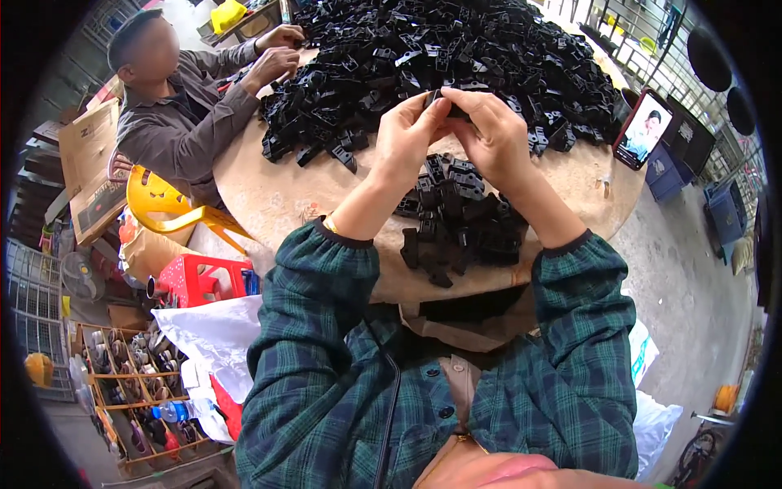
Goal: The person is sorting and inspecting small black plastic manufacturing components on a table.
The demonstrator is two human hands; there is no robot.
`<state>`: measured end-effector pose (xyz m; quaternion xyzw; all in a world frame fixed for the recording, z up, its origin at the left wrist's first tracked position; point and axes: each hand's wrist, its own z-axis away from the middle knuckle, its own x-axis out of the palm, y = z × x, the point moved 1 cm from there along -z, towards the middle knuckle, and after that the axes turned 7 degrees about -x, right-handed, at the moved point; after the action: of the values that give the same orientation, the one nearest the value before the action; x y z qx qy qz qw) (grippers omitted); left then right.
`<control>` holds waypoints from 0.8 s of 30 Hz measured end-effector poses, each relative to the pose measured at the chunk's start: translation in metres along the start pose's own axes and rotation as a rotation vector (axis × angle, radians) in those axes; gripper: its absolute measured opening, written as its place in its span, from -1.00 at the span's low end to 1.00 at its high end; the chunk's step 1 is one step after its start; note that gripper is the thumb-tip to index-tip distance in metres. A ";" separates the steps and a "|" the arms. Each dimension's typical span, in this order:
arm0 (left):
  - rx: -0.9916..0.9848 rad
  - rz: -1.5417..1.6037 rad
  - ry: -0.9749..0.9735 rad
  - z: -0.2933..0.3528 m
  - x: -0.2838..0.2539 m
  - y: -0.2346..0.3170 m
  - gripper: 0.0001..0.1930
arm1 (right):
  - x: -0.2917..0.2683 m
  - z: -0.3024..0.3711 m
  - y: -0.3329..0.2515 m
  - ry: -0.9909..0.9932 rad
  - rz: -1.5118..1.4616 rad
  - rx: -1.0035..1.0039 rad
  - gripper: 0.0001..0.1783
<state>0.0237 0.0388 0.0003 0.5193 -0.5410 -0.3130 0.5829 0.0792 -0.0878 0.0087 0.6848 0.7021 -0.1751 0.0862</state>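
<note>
left hand (400, 145) pinched around small dark part (432, 99) at fingertips, right hand (498, 140) adjoining, grip unclear

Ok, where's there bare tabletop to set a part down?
Bare tabletop shows in two patches: left, between the large black pile and the left forearm; right, between the right forearm and the phone, though a small object lies there. It's crowded across the back, under that pile, and between the forearms, where the smaller black pile sits.
</note>
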 end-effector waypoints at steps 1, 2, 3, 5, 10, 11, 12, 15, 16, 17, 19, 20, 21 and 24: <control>0.001 0.019 -0.022 0.001 0.000 0.002 -0.79 | 0.000 -0.001 0.000 0.000 -0.005 0.001 -0.54; 0.003 0.038 -0.042 0.001 -0.001 0.004 -0.79 | 0.001 -0.002 -0.001 0.005 -0.015 0.000 -0.54; 0.004 0.028 -0.056 0.000 -0.003 0.004 -0.79 | 0.002 -0.002 -0.001 0.011 -0.024 -0.001 -0.54; -0.015 0.043 -0.079 0.001 -0.005 0.006 -0.78 | 0.003 -0.002 -0.001 0.017 0.000 -0.030 -0.53; 0.024 0.116 -0.128 0.001 -0.004 0.010 -0.71 | -0.001 -0.001 -0.001 0.072 -0.087 0.194 -0.55; 0.024 0.117 -0.133 0.000 -0.006 0.012 -0.71 | -0.002 0.000 0.000 0.072 -0.081 0.194 -0.55; 0.010 0.041 -0.129 -0.002 -0.008 0.014 -0.71 | -0.004 0.002 0.002 0.078 -0.196 0.257 -0.55; 0.031 -0.079 -0.111 -0.004 -0.012 0.016 -0.73 | -0.002 0.004 0.007 0.079 -0.358 0.347 -0.54; 0.067 -0.174 -0.048 -0.003 -0.014 0.017 -0.74 | 0.000 0.004 0.007 0.084 -0.416 0.375 -0.55; 0.101 -0.262 0.005 -0.002 -0.011 0.018 -0.76 | -0.002 0.003 0.007 0.091 -0.462 0.407 -0.55; 0.156 -0.271 0.047 -0.001 -0.010 0.018 -0.79 | -0.004 0.001 0.005 0.071 -0.450 0.408 -0.54; 0.186 -0.281 0.053 -0.002 -0.012 0.016 -0.80 | -0.004 0.000 0.004 0.075 -0.443 0.390 -0.54; 0.220 -0.317 0.074 -0.003 -0.012 0.014 -0.81 | -0.003 0.000 0.003 0.092 -0.381 0.344 -0.56; 0.315 -0.412 0.116 -0.004 -0.011 0.010 -0.82 | -0.006 0.000 -0.004 0.115 -0.277 0.319 -0.59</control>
<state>0.0230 0.0528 0.0070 0.7199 -0.4315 -0.3066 0.4491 0.0756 -0.0929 0.0117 0.5956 0.7566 -0.2548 -0.0885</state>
